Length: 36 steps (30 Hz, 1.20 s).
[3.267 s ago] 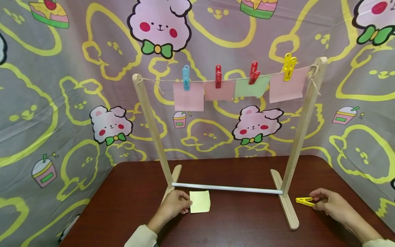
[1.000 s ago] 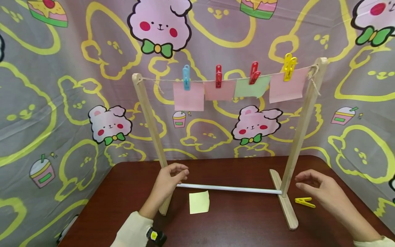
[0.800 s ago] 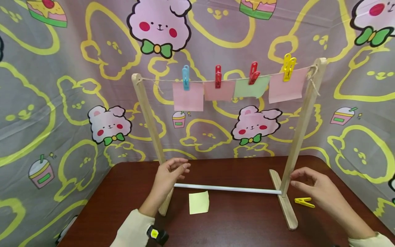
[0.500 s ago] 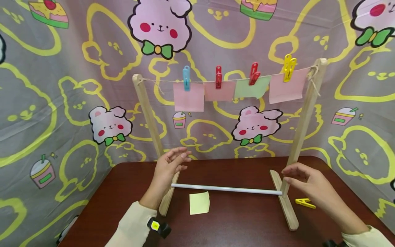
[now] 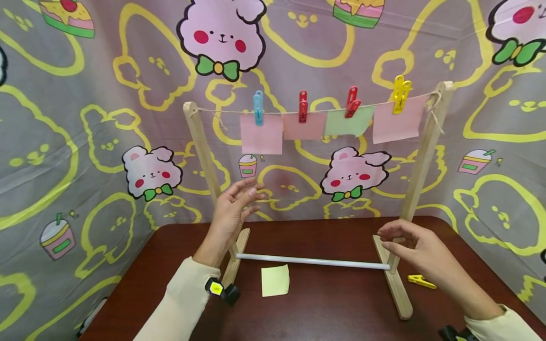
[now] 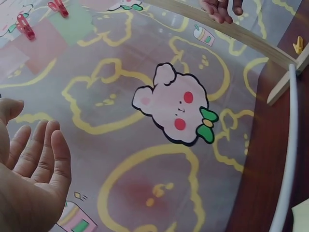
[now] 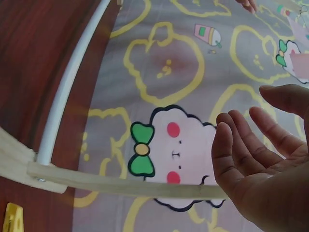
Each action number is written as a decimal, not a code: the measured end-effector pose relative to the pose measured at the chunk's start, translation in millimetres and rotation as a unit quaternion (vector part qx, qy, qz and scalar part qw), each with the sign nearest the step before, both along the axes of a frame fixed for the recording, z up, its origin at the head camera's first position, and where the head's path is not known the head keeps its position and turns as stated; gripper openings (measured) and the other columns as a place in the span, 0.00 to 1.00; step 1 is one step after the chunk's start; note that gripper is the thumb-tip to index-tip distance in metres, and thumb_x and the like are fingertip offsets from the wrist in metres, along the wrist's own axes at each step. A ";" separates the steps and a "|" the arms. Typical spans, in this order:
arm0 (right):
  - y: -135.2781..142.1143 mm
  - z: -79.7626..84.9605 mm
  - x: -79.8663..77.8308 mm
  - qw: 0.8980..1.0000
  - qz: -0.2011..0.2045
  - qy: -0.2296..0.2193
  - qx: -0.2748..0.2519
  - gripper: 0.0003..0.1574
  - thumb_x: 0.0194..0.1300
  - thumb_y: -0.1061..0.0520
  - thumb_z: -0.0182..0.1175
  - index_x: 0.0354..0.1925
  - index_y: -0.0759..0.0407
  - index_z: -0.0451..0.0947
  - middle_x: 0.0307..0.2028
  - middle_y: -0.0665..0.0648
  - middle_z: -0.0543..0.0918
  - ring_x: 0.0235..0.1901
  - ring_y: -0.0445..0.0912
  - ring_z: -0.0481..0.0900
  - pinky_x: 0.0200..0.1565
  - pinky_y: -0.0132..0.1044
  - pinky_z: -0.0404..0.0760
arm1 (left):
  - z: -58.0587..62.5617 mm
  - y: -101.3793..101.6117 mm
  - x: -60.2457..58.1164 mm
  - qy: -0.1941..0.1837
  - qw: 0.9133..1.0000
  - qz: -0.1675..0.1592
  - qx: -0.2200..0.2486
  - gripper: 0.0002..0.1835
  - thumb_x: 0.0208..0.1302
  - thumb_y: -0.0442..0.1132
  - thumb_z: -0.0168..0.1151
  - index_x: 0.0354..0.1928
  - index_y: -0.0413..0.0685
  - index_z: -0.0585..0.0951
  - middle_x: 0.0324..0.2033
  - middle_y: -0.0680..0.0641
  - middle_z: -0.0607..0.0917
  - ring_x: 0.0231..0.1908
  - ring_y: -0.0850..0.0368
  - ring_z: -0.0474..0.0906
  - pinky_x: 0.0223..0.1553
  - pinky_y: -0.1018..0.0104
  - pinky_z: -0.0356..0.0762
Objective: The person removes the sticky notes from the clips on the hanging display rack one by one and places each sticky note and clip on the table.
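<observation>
Left hand (image 5: 230, 212) and right hand (image 5: 424, 250) both wide, fingers relaxed. Yellow sticky note (image 5: 275, 280) at left's 5 o'clock; yellow clothespin (image 5: 423, 282) at right's 6.

The reddish-brown desk (image 5: 332, 303) bears a wooden stand (image 5: 422, 166) on two feet (image 5: 400, 296); a pale yellow note (image 5: 275, 281) lies between them, nearer the left foot, and a yellow clothespin (image 5: 421, 282) just beside the right
</observation>
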State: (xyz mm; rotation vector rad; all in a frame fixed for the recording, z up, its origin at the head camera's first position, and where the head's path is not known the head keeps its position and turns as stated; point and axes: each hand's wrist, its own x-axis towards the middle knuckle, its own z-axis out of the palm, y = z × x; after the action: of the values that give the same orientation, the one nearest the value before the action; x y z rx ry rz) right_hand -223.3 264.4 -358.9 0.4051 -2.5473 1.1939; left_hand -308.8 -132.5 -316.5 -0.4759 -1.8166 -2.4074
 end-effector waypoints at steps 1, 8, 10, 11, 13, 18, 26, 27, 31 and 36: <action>-2.1 2.2 0.6 1.000 0.002 -0.002 0.001 0.12 0.69 0.58 0.70 0.50 0.52 0.84 0.43 0.39 0.88 0.40 0.32 0.85 0.38 0.30 0.82 | 3.8 1.0 -0.5 0.004 1.000 0.000 0.001 0.20 0.77 0.34 0.59 0.68 0.41 0.75 0.50 0.54 0.90 0.45 0.61 0.88 0.44 0.68 0.85; -13.3 13.1 0.8 1.000 0.017 -0.017 0.001 0.12 0.72 0.56 0.68 0.52 0.50 0.83 0.46 0.45 0.88 0.43 0.32 0.85 0.40 0.32 0.82 | 24.3 9.5 -7.2 0.031 0.999 -0.001 0.012 0.16 0.77 0.32 0.60 0.62 0.45 0.78 0.51 0.49 0.90 0.44 0.60 0.87 0.42 0.69 0.86; -16.1 14.0 0.3 1.000 0.021 -0.023 0.001 0.12 0.72 0.56 0.67 0.53 0.51 0.83 0.46 0.47 0.88 0.44 0.32 0.85 0.41 0.32 0.82 | 27.8 12.5 -7.6 0.038 0.999 0.000 0.016 0.15 0.76 0.32 0.60 0.62 0.46 0.79 0.51 0.48 0.90 0.43 0.60 0.87 0.42 0.69 0.86; -17.3 14.3 -0.2 0.999 0.024 -0.024 -0.001 0.13 0.72 0.56 0.67 0.53 0.51 0.83 0.47 0.48 0.89 0.44 0.32 0.84 0.41 0.32 0.82 | 29.2 14.2 -8.0 0.042 0.999 0.000 0.019 0.15 0.76 0.32 0.61 0.61 0.47 0.79 0.51 0.48 0.90 0.43 0.61 0.87 0.42 0.69 0.85; -20.1 15.6 -0.5 0.999 0.028 -0.027 -0.001 0.13 0.73 0.56 0.67 0.54 0.51 0.83 0.47 0.49 0.88 0.44 0.33 0.85 0.42 0.32 0.82 | 32.3 17.5 -8.4 0.054 0.998 0.000 0.027 0.16 0.76 0.32 0.61 0.62 0.43 0.79 0.50 0.49 0.90 0.41 0.61 0.87 0.40 0.69 0.84; -26.6 20.2 -1.9 0.999 0.042 -0.009 -0.003 0.13 0.72 0.57 0.67 0.54 0.53 0.83 0.47 0.50 0.89 0.46 0.32 0.84 0.45 0.30 0.83 | 42.0 22.8 -10.9 0.079 0.996 0.008 0.046 0.17 0.76 0.32 0.61 0.63 0.37 0.76 0.45 0.55 0.91 0.40 0.62 0.86 0.38 0.71 0.84; -36.0 32.5 -3.1 0.998 0.055 0.003 -0.003 0.15 0.71 0.57 0.69 0.54 0.53 0.83 0.47 0.51 0.90 0.45 0.32 0.85 0.44 0.30 0.84 | 54.7 32.8 -15.6 0.084 0.993 0.013 0.084 0.06 0.74 0.29 0.61 0.45 0.49 0.81 0.40 0.53 0.92 0.36 0.61 0.87 0.35 0.71 0.84; -37.9 34.6 -3.5 0.998 0.059 0.001 -0.006 0.15 0.71 0.57 0.68 0.54 0.54 0.83 0.47 0.52 0.90 0.45 0.32 0.86 0.44 0.30 0.84 | 55.7 33.5 -15.8 0.085 0.992 0.015 0.086 0.07 0.74 0.29 0.60 0.45 0.49 0.81 0.39 0.53 0.91 0.35 0.62 0.87 0.34 0.71 0.84; -46.2 44.7 -4.9 0.997 0.080 0.000 -0.020 0.15 0.72 0.57 0.68 0.55 0.54 0.82 0.49 0.53 0.89 0.46 0.34 0.86 0.45 0.30 0.85 | 59.5 34.7 -15.5 0.090 0.992 0.024 0.090 0.07 0.74 0.28 0.60 0.48 0.46 0.81 0.36 0.54 0.90 0.34 0.63 0.86 0.34 0.72 0.84; -56.0 61.6 -6.7 0.994 0.101 0.015 -0.038 0.15 0.72 0.58 0.67 0.55 0.53 0.82 0.48 0.53 0.89 0.46 0.38 0.88 0.45 0.32 0.86 | 63.9 34.3 -14.9 0.096 0.991 0.028 0.092 0.08 0.73 0.27 0.60 0.50 0.43 0.80 0.34 0.52 0.89 0.33 0.63 0.86 0.35 0.71 0.84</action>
State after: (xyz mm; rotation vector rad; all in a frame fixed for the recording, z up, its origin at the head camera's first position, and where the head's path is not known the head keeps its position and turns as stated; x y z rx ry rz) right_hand -230.0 208.4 -297.3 0.6711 -2.4726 1.3380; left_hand -323.8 -98.2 -252.6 -0.6071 -1.4943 -2.3698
